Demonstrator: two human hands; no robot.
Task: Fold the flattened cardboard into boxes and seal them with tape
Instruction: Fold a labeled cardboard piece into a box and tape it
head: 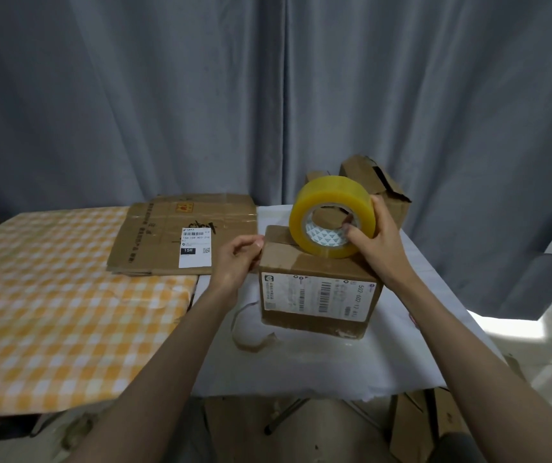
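Note:
A folded brown cardboard box (318, 292) with a white shipping label stands on the white table (301, 369). On its top rests a yellow tape roll (329, 198), tilted on edge. My right hand (373, 242) grips the roll, thumb inside its core. My left hand (239, 262) is at the box's upper left edge, its fingers curled and pinching there; whether it holds the tape's end I cannot tell. A flattened cardboard sheet (181, 235) with a label lies to the left, partly on the checked tablecloth.
An orange checked tablecloth (51, 312) covers the left table. Another folded box (378, 185) sits behind the roll by the grey curtain. A loose tape strip (248, 335) lies in front of the box. Cardboard pieces (428, 426) stand on the floor below.

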